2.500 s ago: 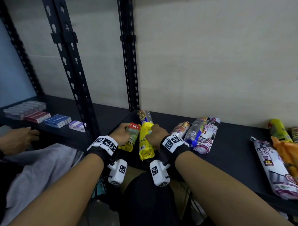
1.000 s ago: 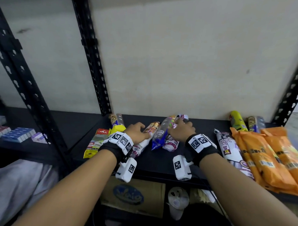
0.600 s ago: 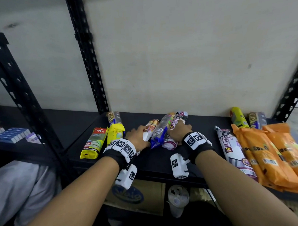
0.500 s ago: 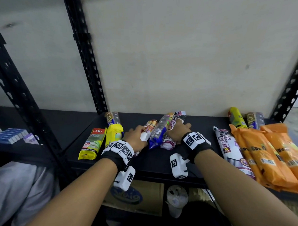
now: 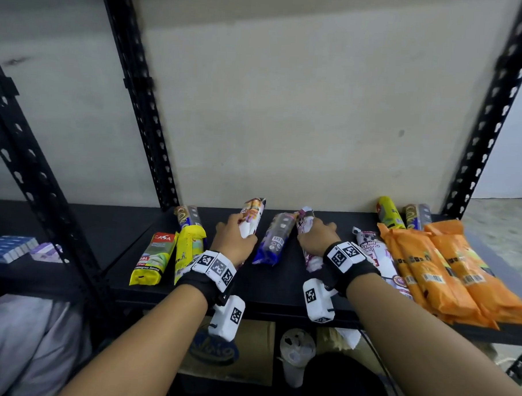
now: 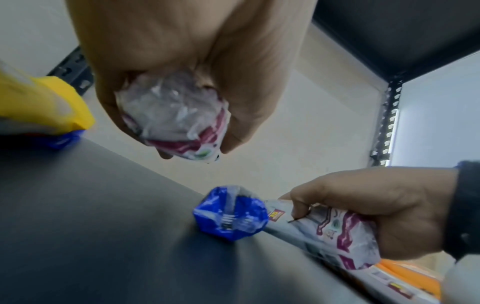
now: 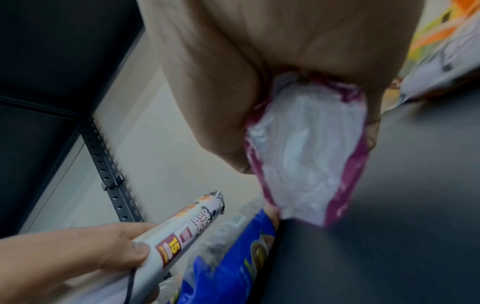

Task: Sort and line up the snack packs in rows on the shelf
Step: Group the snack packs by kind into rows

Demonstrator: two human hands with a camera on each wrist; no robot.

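Mid-shelf [image 5: 283,284], left hand [image 5: 232,241] grips one white roll pack [image 5: 253,215]; right hand [image 5: 313,237] grips a purple-trimmed pack [image 5: 305,220]; both look light, soft, crinkly; mid-length hold seems best.

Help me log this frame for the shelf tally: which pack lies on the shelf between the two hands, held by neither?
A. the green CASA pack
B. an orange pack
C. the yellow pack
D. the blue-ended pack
D: the blue-ended pack lies free between the left hand and the right hand, each gripping a white pack.
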